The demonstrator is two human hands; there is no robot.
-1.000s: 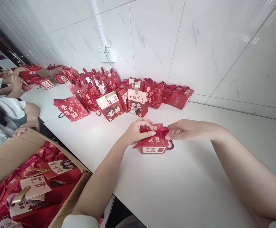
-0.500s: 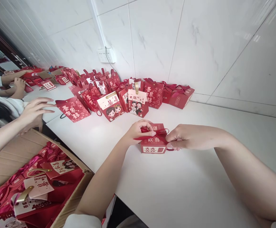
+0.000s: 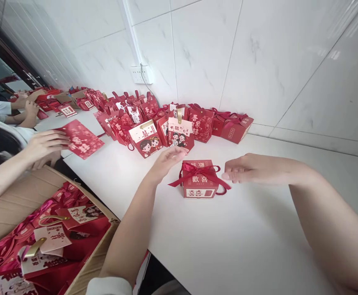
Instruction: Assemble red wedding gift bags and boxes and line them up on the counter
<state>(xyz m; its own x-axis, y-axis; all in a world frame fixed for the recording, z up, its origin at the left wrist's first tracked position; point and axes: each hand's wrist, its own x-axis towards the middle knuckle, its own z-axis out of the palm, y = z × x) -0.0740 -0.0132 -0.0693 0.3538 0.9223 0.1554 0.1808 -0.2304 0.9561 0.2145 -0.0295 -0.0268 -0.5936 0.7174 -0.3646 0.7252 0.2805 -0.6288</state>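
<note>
A small red gift box [image 3: 199,186] with a red ribbon bow [image 3: 197,169] tied over its top stands on the white table. White characters mark its front, and a twisted red cord shows at its right side. My left hand [image 3: 168,160] hovers just left of and behind the box, fingers stretched out, holding nothing. To the right of the bow, my right hand [image 3: 243,169] is in the air with its fingers curled together. No ribbon shows in it, and it is apart from the box.
Several red gift boxes [image 3: 148,137] stand along the tiled wall. A cardboard carton [image 3: 97,262] full of red boxes is at lower left. A co-worker's hand [image 3: 48,143] holds a flat red bag [image 3: 85,140] above it. Another person's hands [image 3: 29,108] work farther back. A power strip [image 3: 142,75] hangs on the wall.
Both my hands have let go of the bow and box: the left moved back and left, the right moved right. The co-worker's hand has taken a red bag from the table and lifted it leftward.
</note>
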